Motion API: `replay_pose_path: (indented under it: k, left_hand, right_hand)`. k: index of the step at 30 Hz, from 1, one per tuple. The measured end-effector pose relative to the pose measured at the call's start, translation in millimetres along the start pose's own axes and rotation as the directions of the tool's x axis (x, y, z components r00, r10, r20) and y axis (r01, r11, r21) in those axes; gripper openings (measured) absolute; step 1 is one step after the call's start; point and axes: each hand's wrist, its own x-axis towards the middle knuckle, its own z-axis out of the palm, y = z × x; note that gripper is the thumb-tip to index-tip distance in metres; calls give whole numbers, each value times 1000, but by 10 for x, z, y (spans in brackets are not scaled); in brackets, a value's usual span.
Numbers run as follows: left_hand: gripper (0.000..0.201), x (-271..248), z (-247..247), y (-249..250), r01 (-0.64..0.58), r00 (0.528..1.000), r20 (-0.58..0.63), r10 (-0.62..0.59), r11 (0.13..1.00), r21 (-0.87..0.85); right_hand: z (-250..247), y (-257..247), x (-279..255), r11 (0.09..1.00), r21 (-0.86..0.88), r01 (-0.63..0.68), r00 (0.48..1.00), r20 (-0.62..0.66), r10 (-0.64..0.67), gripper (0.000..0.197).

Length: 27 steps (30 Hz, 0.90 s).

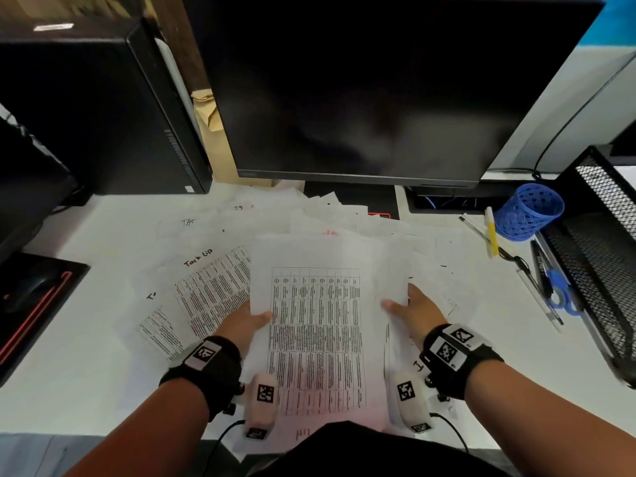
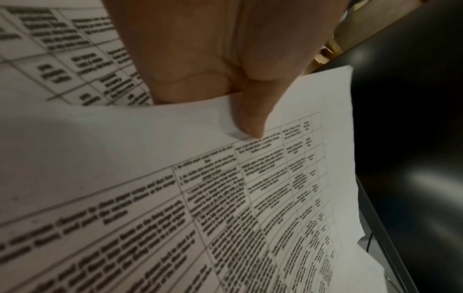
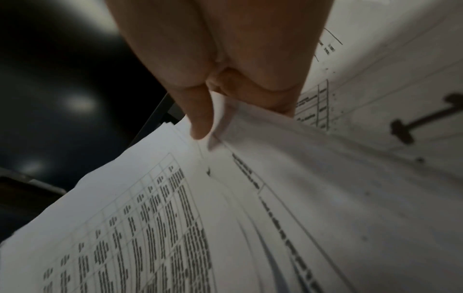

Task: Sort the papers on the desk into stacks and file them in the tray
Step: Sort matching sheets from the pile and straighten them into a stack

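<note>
The dark monitor (image 1: 371, 87) fills your twelve o'clock, with a black computer case (image 1: 96, 105) at ten. The white desk (image 1: 79, 380) is strewn with loose papers (image 1: 213, 287) from nine through one o'clock. A black mesh tray (image 1: 599, 256) sits at three, a blue pen cup (image 1: 528, 211) just beside it at two. You hold a stack of printed sheets (image 1: 316, 335) lifted at center. Your left hand (image 1: 246, 325) pinches its left edge, thumb on top; your right hand (image 1: 418, 313) pinches its right edge likewise.
</note>
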Motion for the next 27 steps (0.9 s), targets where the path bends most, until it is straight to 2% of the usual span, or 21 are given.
replay_pose_path:
  k: [2,4,10,15,19,21,25,27]
  left_hand:
    - [46,-15,47,-11,-11,1000,18,11,1000,-10]
    - [48,-17,78,-14,-30,999,24,30,999,-18]
    - [47,-35,160,17,-150,988,26,151,988,-32]
    - [42,-51,134,140,-182,983,-49,180,982,-56]
    - [39,1,62,175,-193,980,-64,189,979,-58]
    - [42,23,53,165,-191,980,-60,187,979,-75]
    - [60,-3,69,136,-206,978,-72,196,961,-183]
    - [67,12,36,100,-213,977,-80,199,946,-245]
  right_hand:
    - [22,-1,-26,997,-73,38,999,14,-37,37]
    - [31,-39,-36,997,-64,53,999,2,-53,37]
    - [-73,-287,-153,980,97,173,982,-90,-164,27]
    - [-333,-519,-234,933,206,295,954,-110,-278,19]
    - [-496,-615,-166,908,282,309,951,-89,-296,26]
    - [-488,-639,-154,920,268,286,958,-55,-282,24]
    - [-362,-525,-144,953,222,208,978,-32,-206,26]
    - [-290,-407,-134,973,195,121,993,-23,-119,29]
